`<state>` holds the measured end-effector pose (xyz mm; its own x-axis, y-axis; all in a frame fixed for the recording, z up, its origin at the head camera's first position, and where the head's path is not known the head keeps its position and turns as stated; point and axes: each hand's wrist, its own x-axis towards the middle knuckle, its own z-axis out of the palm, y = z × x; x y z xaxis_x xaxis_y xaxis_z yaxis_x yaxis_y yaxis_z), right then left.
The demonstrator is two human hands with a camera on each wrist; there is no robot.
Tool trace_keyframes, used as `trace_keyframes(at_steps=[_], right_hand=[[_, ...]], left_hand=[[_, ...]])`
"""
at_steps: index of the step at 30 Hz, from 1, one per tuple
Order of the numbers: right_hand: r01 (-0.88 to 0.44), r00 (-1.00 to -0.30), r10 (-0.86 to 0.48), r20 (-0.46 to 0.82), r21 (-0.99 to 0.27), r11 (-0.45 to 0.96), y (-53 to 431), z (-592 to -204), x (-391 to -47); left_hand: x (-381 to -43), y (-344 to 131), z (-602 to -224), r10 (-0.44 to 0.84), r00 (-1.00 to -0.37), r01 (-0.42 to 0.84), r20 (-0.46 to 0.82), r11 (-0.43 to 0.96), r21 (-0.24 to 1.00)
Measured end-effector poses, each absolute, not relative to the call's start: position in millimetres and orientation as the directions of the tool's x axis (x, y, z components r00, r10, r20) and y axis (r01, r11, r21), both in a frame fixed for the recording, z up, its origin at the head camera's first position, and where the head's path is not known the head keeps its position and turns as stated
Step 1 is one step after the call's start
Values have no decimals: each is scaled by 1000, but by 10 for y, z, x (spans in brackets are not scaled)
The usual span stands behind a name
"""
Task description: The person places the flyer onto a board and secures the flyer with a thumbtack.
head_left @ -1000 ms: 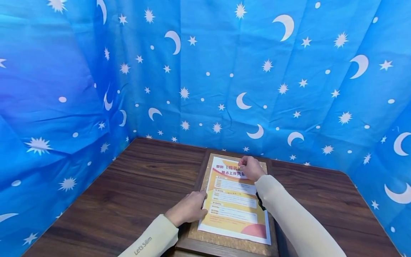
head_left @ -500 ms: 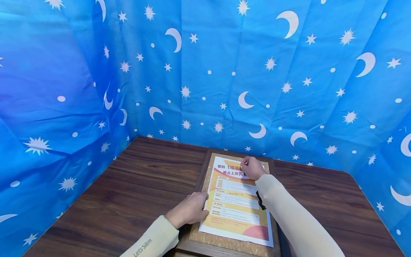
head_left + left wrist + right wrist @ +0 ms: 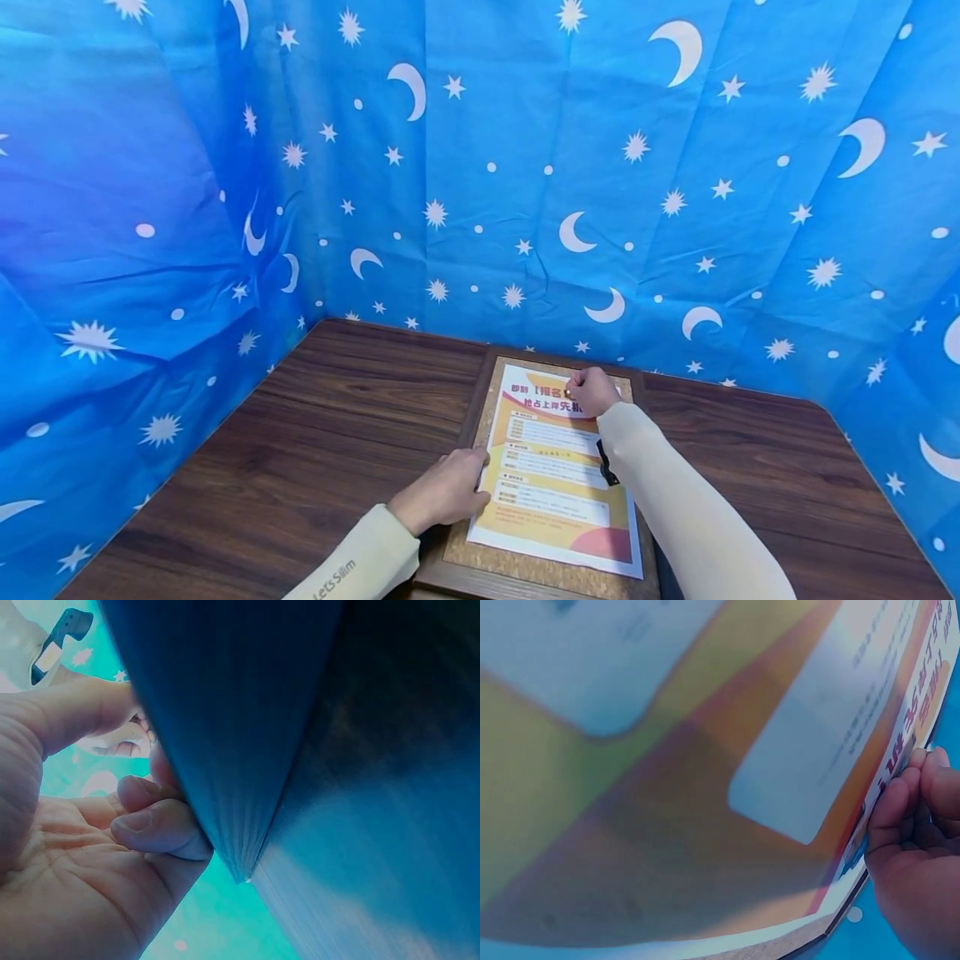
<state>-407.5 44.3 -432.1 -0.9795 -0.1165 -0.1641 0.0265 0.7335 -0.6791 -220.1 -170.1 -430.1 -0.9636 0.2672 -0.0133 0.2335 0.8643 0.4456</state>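
Note:
A yellow and white printed poster [image 3: 547, 529] lies over a wood-framed corkboard [image 3: 513, 564] on the table. My left hand [image 3: 446, 487] grips the board's left edge; in the left wrist view its fingers [image 3: 165, 825] curl against the side of the dark frame [image 3: 225, 735], with the thumb above them. At the poster's top, over the end of the large heading, my right hand [image 3: 596, 392] pinches something tiny. In the right wrist view a small shiny pin [image 3: 930, 748] shows between thumb and forefinger, mostly hidden by the fingertips.
The dark wooden table [image 3: 300, 450] extends to both sides of the board. A blue cloth with white moons and stars [image 3: 480, 192] hangs behind and at the sides. A black band [image 3: 606, 463] circles my right wrist.
The head view has shifted slightly, moving board and poster a little rightward in it. My right fingers have closed in tighter over the heading, hiding the pin from the head view. The left hand keeps its grip.

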Motion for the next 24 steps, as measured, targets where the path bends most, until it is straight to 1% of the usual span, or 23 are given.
trace_keyframes(at_steps=[13, 20, 24], right_hand=[[39, -977, -103, -185, -636, 771, 430, -4307, -4125], [64, -977, -91, -194, -670, 739, 452, -4314, -4154], [79, -978, -75, -195, -677, 732, 459, -4308, -4135]], left_hand=[[-2206, -1696, -4285, 280, -960, 251, -2, 861, 443], [-2192, -1698, -4275, 285, -958, 266, 22, 859, 438], [-2192, -1706, -4268, 282, -959, 259, 14, 859, 442]])
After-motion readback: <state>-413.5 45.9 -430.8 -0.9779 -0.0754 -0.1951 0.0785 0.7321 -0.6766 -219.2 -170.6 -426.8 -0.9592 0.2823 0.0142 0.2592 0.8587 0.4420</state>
